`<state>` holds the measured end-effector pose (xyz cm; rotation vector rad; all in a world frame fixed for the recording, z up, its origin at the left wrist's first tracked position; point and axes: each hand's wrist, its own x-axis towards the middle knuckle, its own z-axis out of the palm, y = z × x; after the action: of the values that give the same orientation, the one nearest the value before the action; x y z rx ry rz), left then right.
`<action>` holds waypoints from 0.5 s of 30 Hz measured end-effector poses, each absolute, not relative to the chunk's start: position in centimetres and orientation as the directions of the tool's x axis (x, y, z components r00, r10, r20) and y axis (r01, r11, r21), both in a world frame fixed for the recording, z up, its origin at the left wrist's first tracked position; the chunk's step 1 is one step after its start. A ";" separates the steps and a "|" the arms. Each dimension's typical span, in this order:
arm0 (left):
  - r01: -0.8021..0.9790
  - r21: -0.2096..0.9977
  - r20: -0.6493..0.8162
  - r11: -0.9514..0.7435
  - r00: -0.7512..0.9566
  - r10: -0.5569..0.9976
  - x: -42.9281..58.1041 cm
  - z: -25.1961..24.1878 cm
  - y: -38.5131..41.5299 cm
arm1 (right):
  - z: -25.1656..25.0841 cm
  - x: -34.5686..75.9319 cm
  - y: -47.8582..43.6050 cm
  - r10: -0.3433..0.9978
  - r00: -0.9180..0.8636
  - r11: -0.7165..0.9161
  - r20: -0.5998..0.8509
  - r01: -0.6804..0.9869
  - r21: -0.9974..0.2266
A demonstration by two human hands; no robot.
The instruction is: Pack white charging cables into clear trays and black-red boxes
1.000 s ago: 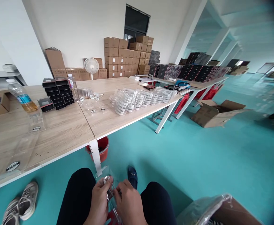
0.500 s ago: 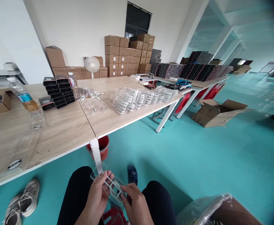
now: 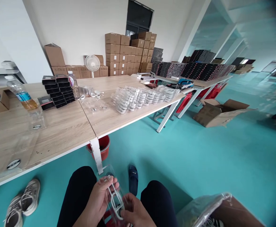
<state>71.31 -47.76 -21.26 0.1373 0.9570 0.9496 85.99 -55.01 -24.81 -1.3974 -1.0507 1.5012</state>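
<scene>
My left hand (image 3: 102,194) is closed around a clear plastic blister tray (image 3: 107,170), its thumb pressing on a white cable (image 3: 115,201) that lies coiled in the tray. At the tray's lower right side, my right hand (image 3: 135,209) is closed with thumb and fingers on the cable loop and the tray's edge. The tray is tilted above my lap, its upper end sticking out past my left fingers. A dark round spot shows under the coil. My palms hide parts of the tray.
Along the wooden table (image 3: 64,135) stand rows of filled clear trays (image 3: 140,99), stacked black boxes (image 3: 57,91), and a bottle (image 3: 22,94). At lower right is a plastic-lined carton (image 3: 237,211) with cables inside. A red bucket (image 3: 105,148) sits under the table.
Both hands have moved slightly right and down with the tray, which is turned more upright. My right fingers have shifted along the cable loop.
</scene>
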 end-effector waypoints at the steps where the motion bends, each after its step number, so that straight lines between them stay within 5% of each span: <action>1: -0.602 0.496 -0.627 0.626 0.250 0.737 71.3 -21.1 -47.9 | -24.2 86.1 -55.0 0.940 -0.092 -0.333 -0.329 -0.032 -0.943; 5: -0.522 0.507 -0.616 0.686 0.337 0.712 71.5 -20.6 -48.6 | -22.0 86.0 -54.2 0.953 -0.092 -0.298 -0.290 -0.098 -0.950; 11: -0.490 0.501 -0.687 0.713 0.275 0.672 71.7 -21.2 -49.3 | -21.4 85.2 -53.9 0.973 0.031 -0.227 -0.229 0.313 -0.922; 15: -0.486 0.478 -0.718 0.732 0.265 0.644 71.5 -21.3 -48.9 | -21.9 84.8 -54.0 0.976 0.061 -0.218 -0.209 0.341 -0.915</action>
<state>71.47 -48.92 -21.29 0.1740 1.0543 0.7682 84.82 -54.01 -21.91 -1.6485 -1.3358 1.1643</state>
